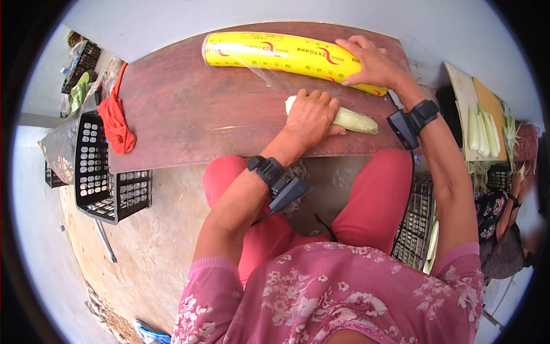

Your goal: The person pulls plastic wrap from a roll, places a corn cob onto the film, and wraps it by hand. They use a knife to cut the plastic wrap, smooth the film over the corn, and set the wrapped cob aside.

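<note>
A yellow printed roll of cling film (252, 50) lies across the back of the reddish-brown table (189, 114). My right hand (369, 64) grips its right end, thumb on the near side and fingers over the far side. Nearer to me, my left hand (312, 117) is closed around a pale green-white, stalk-like vegetable (356, 120); its exact kind I cannot make out. Both ends of the vegetable show past my fingers, and clear film appears to cling to it. A thin sheet of film stretches from the roll towards my left hand.
A red cloth (117, 123) hangs over the table's left edge, beside a black plastic crate (94, 166). At the right, several pale stalks (483, 135) lie on a board. Another black crate (412, 215) stands by my right knee. Part of another person (495, 221) shows far right.
</note>
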`<action>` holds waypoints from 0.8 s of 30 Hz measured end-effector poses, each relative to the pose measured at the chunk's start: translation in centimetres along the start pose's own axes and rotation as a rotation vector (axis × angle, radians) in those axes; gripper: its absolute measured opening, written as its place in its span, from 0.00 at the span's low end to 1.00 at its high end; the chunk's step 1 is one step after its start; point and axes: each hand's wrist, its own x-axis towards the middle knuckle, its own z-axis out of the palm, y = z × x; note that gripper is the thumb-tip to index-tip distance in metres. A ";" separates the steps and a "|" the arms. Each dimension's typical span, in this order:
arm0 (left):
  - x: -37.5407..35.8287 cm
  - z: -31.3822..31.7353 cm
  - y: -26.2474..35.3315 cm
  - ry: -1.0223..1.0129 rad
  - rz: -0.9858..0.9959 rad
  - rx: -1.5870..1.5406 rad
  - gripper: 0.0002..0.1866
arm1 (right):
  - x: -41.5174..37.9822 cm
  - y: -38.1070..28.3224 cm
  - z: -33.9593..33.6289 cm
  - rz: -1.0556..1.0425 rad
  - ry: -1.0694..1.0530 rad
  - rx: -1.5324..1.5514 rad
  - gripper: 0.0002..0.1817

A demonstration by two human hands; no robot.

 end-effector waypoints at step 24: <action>0.8 -0.7 0.2 -0.129 -0.078 -0.055 0.26 | -3.7 -0.1 -0.4 -0.039 -0.037 -0.072 0.48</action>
